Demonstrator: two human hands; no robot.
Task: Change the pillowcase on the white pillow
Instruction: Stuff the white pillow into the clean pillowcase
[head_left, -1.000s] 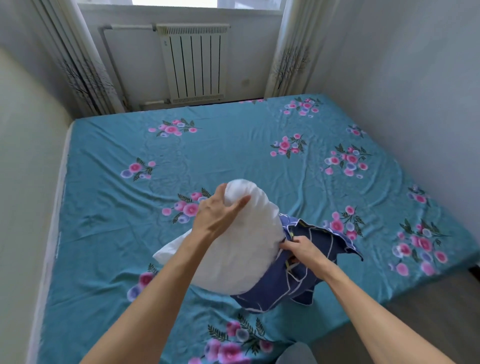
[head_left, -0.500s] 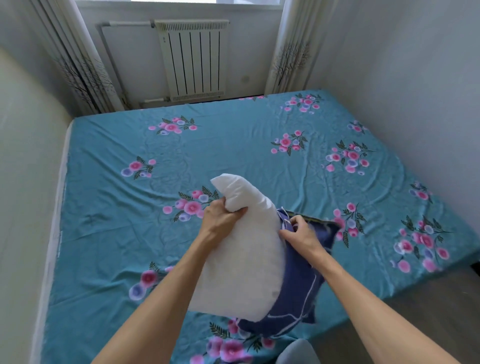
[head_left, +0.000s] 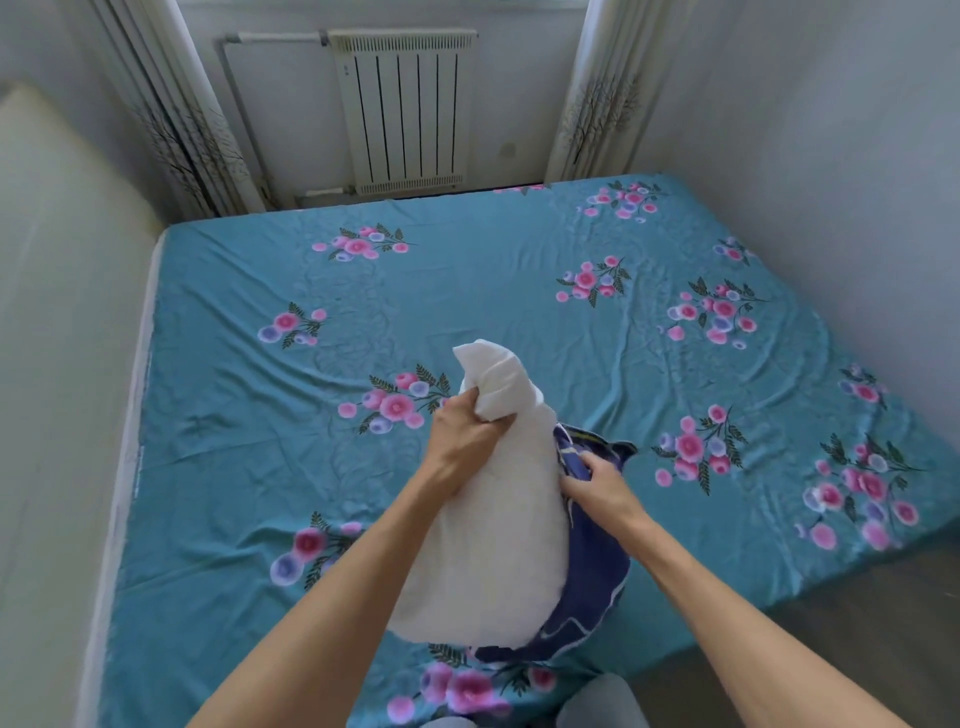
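Observation:
The white pillow (head_left: 493, 530) hangs upright above the near part of the bed. My left hand (head_left: 462, 441) grips it near its top corner, bunching the fabric. A dark blue pillowcase (head_left: 597, 561) with pale lines hangs along the pillow's right side and under its bottom edge. My right hand (head_left: 597, 486) pinches the pillowcase's upper edge right beside the pillow. How much of the pillow sits inside the case is hidden.
The bed (head_left: 493, 291) carries a teal sheet with pink flowers. A white radiator (head_left: 405, 109) stands behind it between two curtains (head_left: 597, 93). A wall runs along the right, a pale panel (head_left: 62, 364) along the left. Floor (head_left: 857, 623) shows at lower right.
The pillow has swung from lying tilted to hanging upright and nearer to me. My left hand shifted from its rounded end to gripping its top corner. My right hand rose with the pillowcase edge.

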